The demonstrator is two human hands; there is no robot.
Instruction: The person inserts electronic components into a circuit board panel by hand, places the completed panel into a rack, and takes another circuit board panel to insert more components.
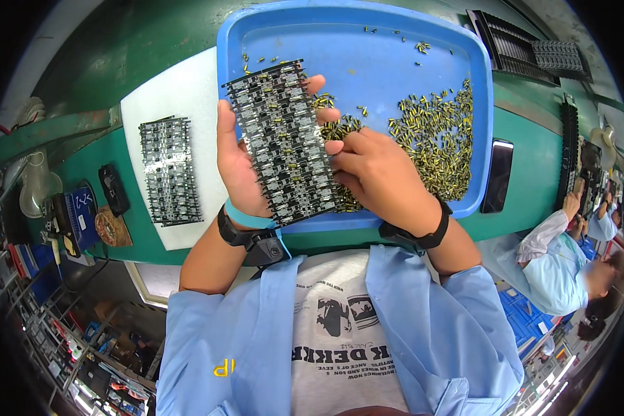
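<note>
My left hand [241, 182] holds a panel of small circuit boards [284, 142], black and silver, tilted above the blue tray [312, 38]. Its thumb lies along the left edge, and the other fingers come round from behind to the right edge. By that right edge is my right hand [388, 172], its thumb and fingers curled together. Whatever they pinch is hidden. Many small black-and-gold cylindrical parts [433, 149] lie heaped in the tray, mostly to the right and behind my right hand. A similar panel [170, 170] rests on a white sheet [142, 104] at the left.
A dark phone [498, 176] lies right of the tray on the green table [527, 135]. Black slotted racks [509, 45] stand at the far right. Leftward are a black object [113, 190] and a blue booklet [81, 213]. Another person [558, 270] works at the right.
</note>
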